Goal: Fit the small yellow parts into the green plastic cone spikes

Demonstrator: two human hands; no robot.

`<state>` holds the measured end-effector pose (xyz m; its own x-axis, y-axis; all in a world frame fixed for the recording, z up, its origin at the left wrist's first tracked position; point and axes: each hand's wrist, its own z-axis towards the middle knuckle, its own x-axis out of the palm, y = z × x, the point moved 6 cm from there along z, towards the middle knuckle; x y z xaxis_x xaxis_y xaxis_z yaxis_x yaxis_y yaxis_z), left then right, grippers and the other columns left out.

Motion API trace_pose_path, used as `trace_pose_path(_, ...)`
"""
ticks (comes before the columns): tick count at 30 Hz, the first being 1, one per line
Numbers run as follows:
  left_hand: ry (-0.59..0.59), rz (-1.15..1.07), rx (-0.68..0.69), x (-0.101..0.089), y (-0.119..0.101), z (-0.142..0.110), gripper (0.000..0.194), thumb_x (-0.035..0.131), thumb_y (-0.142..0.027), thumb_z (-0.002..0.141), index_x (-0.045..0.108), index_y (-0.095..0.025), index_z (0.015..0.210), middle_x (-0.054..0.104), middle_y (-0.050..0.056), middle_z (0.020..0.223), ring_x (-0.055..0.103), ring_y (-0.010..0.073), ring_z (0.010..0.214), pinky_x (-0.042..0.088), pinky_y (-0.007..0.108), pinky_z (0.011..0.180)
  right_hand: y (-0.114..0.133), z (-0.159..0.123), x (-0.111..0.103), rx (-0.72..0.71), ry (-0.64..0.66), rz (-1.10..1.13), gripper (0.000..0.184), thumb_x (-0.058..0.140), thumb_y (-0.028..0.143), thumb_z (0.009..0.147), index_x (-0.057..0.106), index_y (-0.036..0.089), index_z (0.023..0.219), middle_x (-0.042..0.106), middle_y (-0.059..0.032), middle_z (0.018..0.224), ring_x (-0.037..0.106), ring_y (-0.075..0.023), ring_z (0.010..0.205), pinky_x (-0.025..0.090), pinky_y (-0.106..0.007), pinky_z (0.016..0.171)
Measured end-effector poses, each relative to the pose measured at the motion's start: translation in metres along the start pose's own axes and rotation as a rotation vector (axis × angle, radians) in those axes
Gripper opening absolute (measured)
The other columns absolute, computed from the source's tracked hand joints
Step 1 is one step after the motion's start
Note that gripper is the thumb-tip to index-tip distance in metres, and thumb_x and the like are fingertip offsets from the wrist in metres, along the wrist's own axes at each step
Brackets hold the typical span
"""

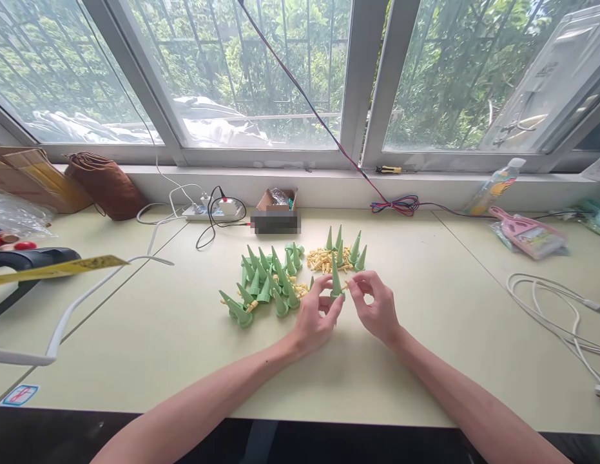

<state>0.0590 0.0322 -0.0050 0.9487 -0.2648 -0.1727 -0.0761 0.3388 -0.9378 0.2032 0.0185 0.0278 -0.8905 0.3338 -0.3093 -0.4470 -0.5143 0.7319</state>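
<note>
My left hand (317,310) is closed around the base of a green plastic cone (336,278), which points upright. Close beside it, my right hand (376,305) pinches a small yellow peg (346,285) between thumb and finger, at the right side of the cone's base. To the left stand and lie many more green cones (263,283), some with yellow pegs among them. Beyond my hands is a pile of loose yellow pegs (323,260), with several cones around it.
Behind are an open small box (279,199), a power strip (207,210) and bundled red-blue wire (395,205). A pink dustpan-like item (529,233), a bottle (497,185) and white cable (553,303) lie right. At left are a brown pouch (105,185) and yellow tape (62,269).
</note>
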Motion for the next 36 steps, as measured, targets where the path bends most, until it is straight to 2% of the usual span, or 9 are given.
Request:
trace_pose_path(9, 0.006, -0.01, -0.004, 0.0, -0.002, 0.0, 0.038, 0.059, -0.037, 0.093, 0.042, -0.024, 0.124, 0.058, 0.005, 0.11, 0.055, 0.0029, 0.05, 0.047, 0.017, 0.044, -0.002, 0.0, 0.0, 0.011, -0.005, -0.006, 0.009, 0.054, 0.03, 0.096, 0.053, 0.022, 0.091, 0.065, -0.0013, 0.075, 0.068, -0.0168, 0.067, 0.055, -0.028, 0.058)
trace_pose_path(16, 0.066, 0.086, 0.037, 0.002, -0.011, 0.002, 0.03, 0.06, -0.035, 0.092, 0.052, -0.02, 0.117, 0.062, 0.006, 0.104, 0.056, 0.0048, 0.052, 0.05, 0.02, 0.048, -0.003, 0.002, 0.001, 0.01, 0.015, 0.032, 0.011, 0.054, 0.031, 0.097, 0.053, 0.023, 0.09, 0.064, -0.0007, 0.075, 0.067, -0.0159, 0.066, 0.056, -0.028, 0.058)
trace_pose_path(20, 0.089, 0.118, 0.03, 0.002, -0.012, 0.002, 0.031, 0.061, -0.035, 0.091, 0.054, -0.018, 0.117, 0.065, 0.002, 0.085, 0.057, 0.0077, 0.052, 0.05, 0.022, 0.05, -0.005, 0.002, 0.001, 0.02, 0.027, 0.038, 0.012, 0.055, 0.033, 0.097, 0.053, 0.023, 0.09, 0.064, -0.0008, 0.075, 0.067, -0.0161, 0.066, 0.056, -0.028, 0.058)
trace_pose_path(24, 0.094, 0.122, 0.012, 0.003, -0.011, 0.002, 0.029, 0.061, -0.035, 0.091, 0.054, -0.017, 0.113, 0.058, -0.004, 0.063, 0.054, 0.0092, 0.048, 0.048, 0.022, 0.05, -0.006, 0.001, 0.001, 0.026, 0.039, 0.045, 0.012, 0.056, 0.033, 0.097, 0.053, 0.023, 0.09, 0.063, -0.0004, 0.075, 0.067, -0.0158, 0.066, 0.056, -0.028, 0.059)
trace_pose_path(29, 0.084, 0.096, 0.009, 0.003, -0.012, 0.002, 0.023, 0.059, -0.036, 0.093, 0.053, -0.018, 0.106, 0.053, -0.007, 0.057, 0.053, 0.009, 0.046, 0.046, 0.021, 0.048, -0.007, 0.001, 0.003, 0.032, 0.067, 0.054, 0.015, 0.055, 0.035, 0.097, 0.053, 0.023, 0.09, 0.063, -0.0002, 0.073, 0.065, -0.0153, 0.063, 0.055, -0.028, 0.058)
trace_pose_path(36, 0.073, 0.096, -0.001, 0.002, -0.014, 0.003, 0.019, 0.057, -0.037, 0.094, 0.055, -0.018, 0.1, 0.051, -0.006, 0.057, 0.052, 0.0086, 0.046, 0.043, 0.019, 0.045, -0.007, 0.002, 0.005, 0.035, 0.092, 0.077, 0.018, 0.057, 0.038, 0.096, 0.052, 0.023, 0.087, 0.058, 0.0026, 0.069, 0.056, -0.0112, 0.05, 0.051, -0.025, 0.05)
